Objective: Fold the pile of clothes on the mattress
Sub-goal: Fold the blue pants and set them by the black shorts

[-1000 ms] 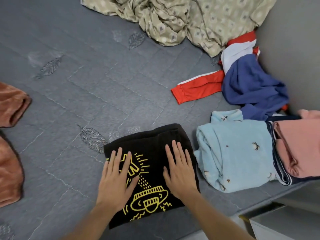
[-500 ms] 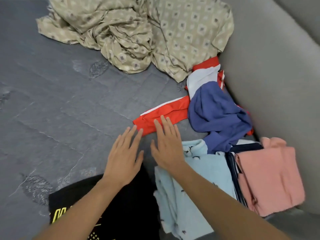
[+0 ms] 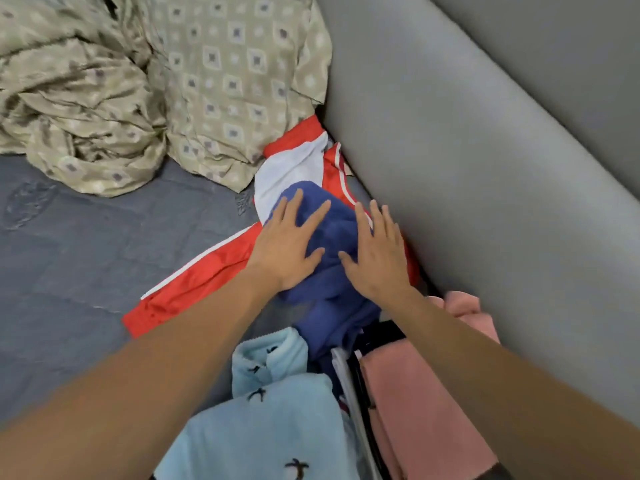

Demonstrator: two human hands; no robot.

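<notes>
A crumpled blue garment (image 3: 337,233) lies on top of a red and white jacket (image 3: 207,271) near the grey wall. My left hand (image 3: 289,247) lies flat on the blue garment's left side, fingers straight and spread. Flat on its right side is my right hand (image 3: 377,258), fingers also straight. A light blue garment with small dark prints (image 3: 277,420) sits folded near me. Beside it on the right lies a pink garment (image 3: 419,403), over a dark striped one.
A beige patterned sheet (image 3: 156,84) is bunched at the far end of the grey quilted mattress (image 3: 69,271). A grey padded wall (image 3: 485,168) runs along the right side, tight against the clothes.
Both hands left the folded black printed shirt, reached forward past the red sleeve and now rest on the blue garment. The view swung forward and right; the black shirt is out of sight.
</notes>
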